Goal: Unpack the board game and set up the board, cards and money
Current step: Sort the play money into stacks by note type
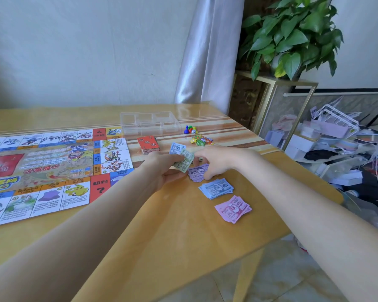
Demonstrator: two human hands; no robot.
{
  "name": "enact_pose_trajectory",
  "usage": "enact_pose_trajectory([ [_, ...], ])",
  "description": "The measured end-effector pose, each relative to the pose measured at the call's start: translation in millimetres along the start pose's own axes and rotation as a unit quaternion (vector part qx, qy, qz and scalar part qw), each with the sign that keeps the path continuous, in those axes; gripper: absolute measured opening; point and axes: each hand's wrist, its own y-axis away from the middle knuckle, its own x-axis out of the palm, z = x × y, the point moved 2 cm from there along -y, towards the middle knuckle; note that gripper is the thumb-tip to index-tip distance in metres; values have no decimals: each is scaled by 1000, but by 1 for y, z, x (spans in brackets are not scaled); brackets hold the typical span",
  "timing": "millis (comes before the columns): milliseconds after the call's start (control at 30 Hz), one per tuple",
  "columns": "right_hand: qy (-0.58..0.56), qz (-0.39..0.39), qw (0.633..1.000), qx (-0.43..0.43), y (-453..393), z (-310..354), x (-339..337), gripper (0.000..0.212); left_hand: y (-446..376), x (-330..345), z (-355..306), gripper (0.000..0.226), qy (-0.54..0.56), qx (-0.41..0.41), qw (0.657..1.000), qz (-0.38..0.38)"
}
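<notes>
Banknotes of play money sit fanned in the left hand (162,168), a small bunch of green and pale blue notes (182,156) pinched between its thumb and curled fingers (174,174), their free ends sticking up and away from the palm. The right hand (216,161) reaches in just beside them, its fingers bent down onto a purple pile of notes (196,172) lying flat on the worktop (172,225); whether those fingers grip the purple notes or only press on them cannot be told. Nearer the person, a blue pile (216,188) lies just beside the purple one, and a pink pile (232,209) lies near the blue one, apart from both hands. To the left, the game board (52,168) is spread open and flat on the worktop. Beyond the left hand lies a red stack of cards (148,145), face down. Behind the cards stands a clear plastic tray (150,123) with several compartments, and nothing can be made out inside them. To the right of the tray, a few coloured pawns and a die (190,129) are huddled together, with a small heap of colourful tokens (201,140) just in front of them.
</notes>
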Motion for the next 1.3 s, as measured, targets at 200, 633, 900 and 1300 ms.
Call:
enact_pose_trajectory([
  [200, -32, -28, 999, 5, 6, -7, 0, 49, 5, -10, 4, 20, -5, 28, 999, 17],
  [633, -459, -160, 871, -63, 17, 14, -7, 22, 25, -22, -14, 8, -52, 99, 993, 39],
  [900, -463, -156, 870, -66, -10, 22, -11, 21, 10, -37, -14, 13, -13, 92, 996, 16],
  [1300, -233, -207, 945, 100, -48, -23, 7, 26, -1, -33, -9, 18, -131, 88, 986, 43],
])
